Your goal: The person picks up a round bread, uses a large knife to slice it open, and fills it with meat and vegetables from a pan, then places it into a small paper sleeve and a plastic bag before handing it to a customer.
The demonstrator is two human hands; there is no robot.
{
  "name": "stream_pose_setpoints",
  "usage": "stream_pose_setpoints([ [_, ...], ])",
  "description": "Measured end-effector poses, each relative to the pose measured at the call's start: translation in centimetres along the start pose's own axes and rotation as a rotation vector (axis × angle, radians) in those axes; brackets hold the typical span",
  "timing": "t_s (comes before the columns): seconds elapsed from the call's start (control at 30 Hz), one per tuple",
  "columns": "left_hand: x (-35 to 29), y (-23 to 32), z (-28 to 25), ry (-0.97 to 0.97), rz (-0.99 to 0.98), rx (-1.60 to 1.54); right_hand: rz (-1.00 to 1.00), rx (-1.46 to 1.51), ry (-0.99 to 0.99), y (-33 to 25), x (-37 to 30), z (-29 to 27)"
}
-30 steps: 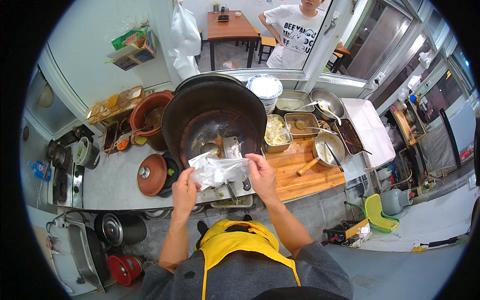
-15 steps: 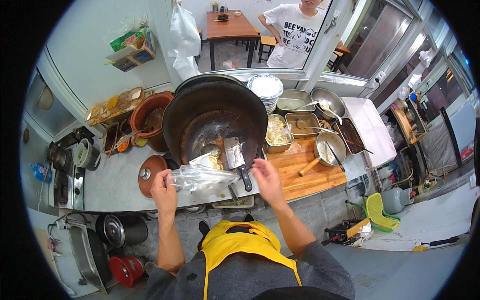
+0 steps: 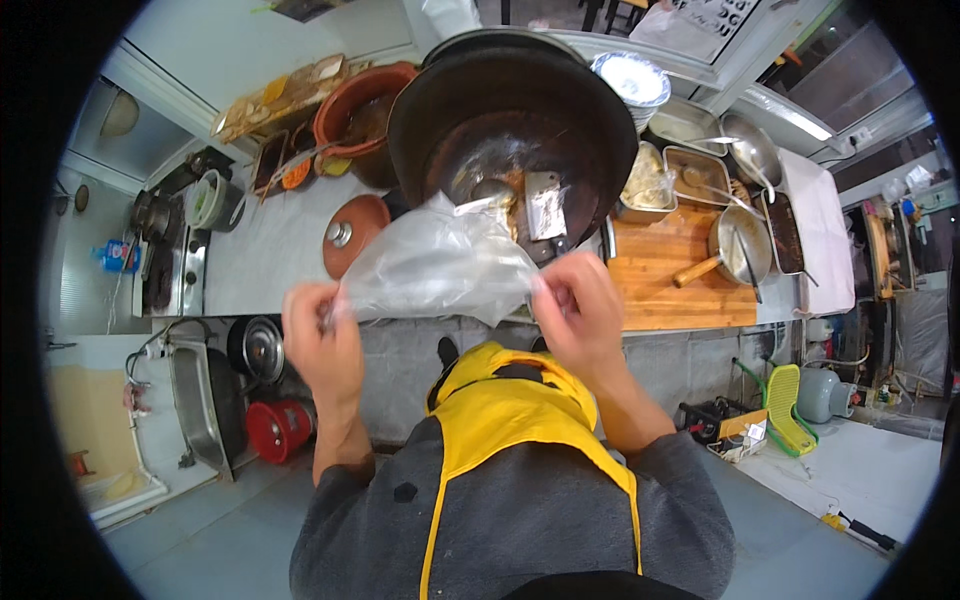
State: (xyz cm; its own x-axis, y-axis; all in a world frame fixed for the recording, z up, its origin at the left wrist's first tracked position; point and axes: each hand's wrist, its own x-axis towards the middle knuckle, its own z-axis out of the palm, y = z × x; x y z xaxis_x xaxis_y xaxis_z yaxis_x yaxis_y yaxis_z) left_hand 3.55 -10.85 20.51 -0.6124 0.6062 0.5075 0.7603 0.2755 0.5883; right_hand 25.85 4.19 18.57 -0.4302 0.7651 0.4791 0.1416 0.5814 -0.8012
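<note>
A clear plastic bag (image 3: 440, 265) is stretched between my two hands, in front of the big dark pot. My left hand (image 3: 325, 335) pinches one edge of the bag, and my right hand (image 3: 578, 308) pinches the opposite edge. Behind the bag, in the large dark pot (image 3: 420, 130), a cleaver (image 3: 545, 205) lies with its handle toward me. Beside the cleaver is a metal ladle (image 3: 493, 190); the bag hides part of the space around it. Left of the bag is a brown lid (image 3: 352, 240) with a metal knob.
At right, a wooden board (image 3: 670, 255) carries a saucepan (image 3: 740, 245) with a wooden handle. Metal trays of food (image 3: 648, 187), a metal bowl (image 3: 752, 150) and stacked plates (image 3: 630, 80) stand behind. A clay pot (image 3: 365, 115) stands at left. A red bucket (image 3: 278, 430) is on the floor.
My right hand has closed on the bag's free edge, and the bag is now spread wide between both hands. The view has shifted, moving the counter right and up in the picture.
</note>
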Motion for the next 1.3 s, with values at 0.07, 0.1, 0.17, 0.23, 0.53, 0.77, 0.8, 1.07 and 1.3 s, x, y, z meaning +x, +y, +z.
stream_pose_setpoints([
  [0.07, -2.1, -1.2, -0.3, -0.279, 0.219, 0.109, -0.281, -0.037, 0.02, -0.8, -1.4, -0.3],
  [0.1, -3.4, -2.2, -0.4, -0.414, 0.324, 0.162, -0.196, 0.004, -0.114, -0.1, -2.0, 0.7],
  [0.17, -7.1, -5.7, 0.6, -0.73, 0.337, 0.174, 0.018, 0.002, -0.409, 4.5, -4.5, 4.1],
  [0.23, -9.2, -8.8, 1.6, -0.838, 0.173, 0.1, 0.454, 0.206, -0.574, 10.2, -6.8, 7.5],
  [0.53, -6.1, -12.0, 4.8, -0.564, -0.668, -0.49, 1.271, 0.79, -0.169, 19.1, -5.4, 14.0],
  [0.77, -3.7, -12.2, 5.0, -0.461, -0.697, -0.634, 1.305, 0.804, -0.01, 19.0, -4.8, 15.6],
  [0.8, -3.5, -12.1, 5.0, -0.446, -0.702, -0.644, 1.29, 0.805, 0.006, 19.2, -4.9, 15.8],
  [1.07, -2.3, -11.9, 5.8, -0.22, -0.774, -0.842, 0.836, 0.626, 0.083, 20.7, -5.5, 17.2],
  [1.3, -2.4, -8.8, 6.7, -0.052, -0.652, -0.802, 0.559, 0.447, 0.004, 16.8, -4.7, 13.1],
])
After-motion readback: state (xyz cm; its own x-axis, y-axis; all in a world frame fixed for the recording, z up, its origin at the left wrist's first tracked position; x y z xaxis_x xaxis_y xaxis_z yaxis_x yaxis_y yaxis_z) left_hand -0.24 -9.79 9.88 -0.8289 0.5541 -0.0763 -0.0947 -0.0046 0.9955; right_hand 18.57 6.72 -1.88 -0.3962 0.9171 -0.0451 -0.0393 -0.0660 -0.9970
